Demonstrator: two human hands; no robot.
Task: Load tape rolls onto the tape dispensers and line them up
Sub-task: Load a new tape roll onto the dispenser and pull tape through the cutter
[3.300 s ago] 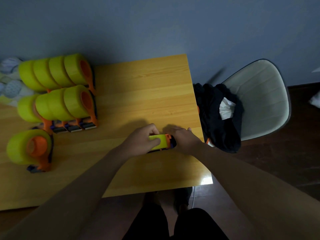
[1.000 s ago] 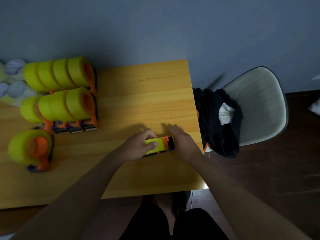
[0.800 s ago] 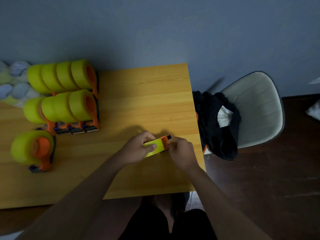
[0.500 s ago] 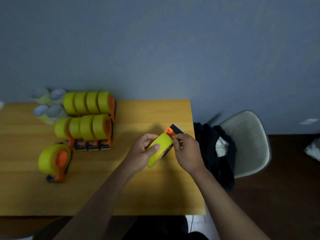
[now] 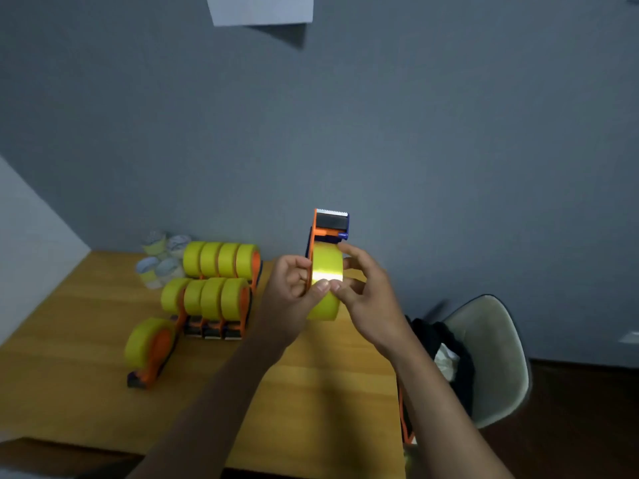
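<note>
I hold an orange tape dispenser (image 5: 330,224) upright in the air above the wooden table (image 5: 86,333), its toothed cutter end pointing up. A yellow tape roll (image 5: 326,267) sits on it. My left hand (image 5: 294,288) grips the dispenser and roll from the left, thumb pressed on the roll's face. My right hand (image 5: 366,292) holds the roll from the right, fingertips pinching at the tape next to the left thumb. Two rows of loaded dispensers (image 5: 221,259) (image 5: 207,299) stand at the table's back left, and one more loaded dispenser (image 5: 150,347) lies in front of them.
Several pale wrapped tape rolls (image 5: 160,262) lie behind the rows by the grey wall. A cream chair (image 5: 491,357) with dark clothing (image 5: 449,357) on it stands right of the table. A paper sheet (image 5: 259,8) hangs on the wall above.
Both hands lifted the dispenser and roll off the table and turned it upright, cutter end up. The view tilted upward, showing more wall.
</note>
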